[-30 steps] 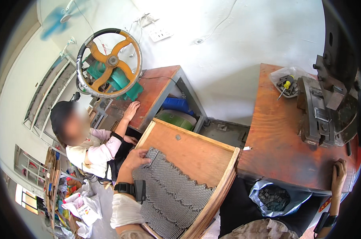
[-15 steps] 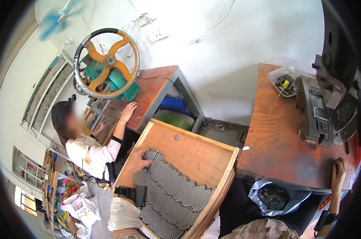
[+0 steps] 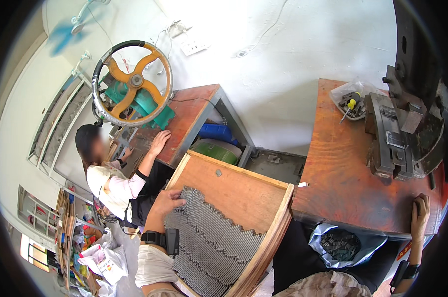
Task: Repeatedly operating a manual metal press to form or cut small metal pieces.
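The left hand point(image 3: 168, 202) lies low and left of centre, palm down with fingers spread loosely, resting on the upper left edge of the metal pieces point(image 3: 211, 237) rather than gripping any of them. Those small grey pieces lie in tight rows across the wooden tray point(image 3: 244, 190), filling its lower left part; the upper right part of the tray shows bare board. From the fingers the pieces spread toward the lower right, and the long axis of the patch runs from the hand down to the bottom edge of the frame.

The right hand point(image 3: 421, 214) sits far off at the lower right, fingers curled over the near edge of the red bench point(image 3: 342, 168), just below the dark press point(image 3: 407, 128). It holds no piece, so the left hand is by far the nearer of the 2.

A bag point(image 3: 340, 245) of dark parts hangs under that bench. In the left of the frame another person point(image 3: 116, 185) (seated, 1 hand on a second bench) works under a handwheel point(image 3: 132, 84).
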`<act>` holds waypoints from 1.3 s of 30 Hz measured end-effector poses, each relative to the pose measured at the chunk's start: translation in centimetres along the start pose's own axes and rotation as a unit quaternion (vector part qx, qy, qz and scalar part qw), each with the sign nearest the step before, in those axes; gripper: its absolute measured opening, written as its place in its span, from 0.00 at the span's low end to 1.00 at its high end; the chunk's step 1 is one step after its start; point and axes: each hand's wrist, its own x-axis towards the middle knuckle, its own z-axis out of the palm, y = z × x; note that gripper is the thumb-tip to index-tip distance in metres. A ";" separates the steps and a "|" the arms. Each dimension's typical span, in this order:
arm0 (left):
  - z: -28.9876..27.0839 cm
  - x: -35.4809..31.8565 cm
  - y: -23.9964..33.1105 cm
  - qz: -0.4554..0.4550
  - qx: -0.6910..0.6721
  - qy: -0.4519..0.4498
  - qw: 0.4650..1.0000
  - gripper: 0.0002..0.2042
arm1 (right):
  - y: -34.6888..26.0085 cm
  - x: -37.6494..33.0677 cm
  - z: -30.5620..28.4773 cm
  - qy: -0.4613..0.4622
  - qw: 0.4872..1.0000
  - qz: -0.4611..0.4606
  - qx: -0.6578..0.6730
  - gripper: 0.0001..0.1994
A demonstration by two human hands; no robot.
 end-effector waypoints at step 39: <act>29.4 -6.1 29.0 0.397 0.151 -0.229 0.876 0.23 | -7.0 3.1 -1.6 0.005 0.988 -0.110 0.105 0.08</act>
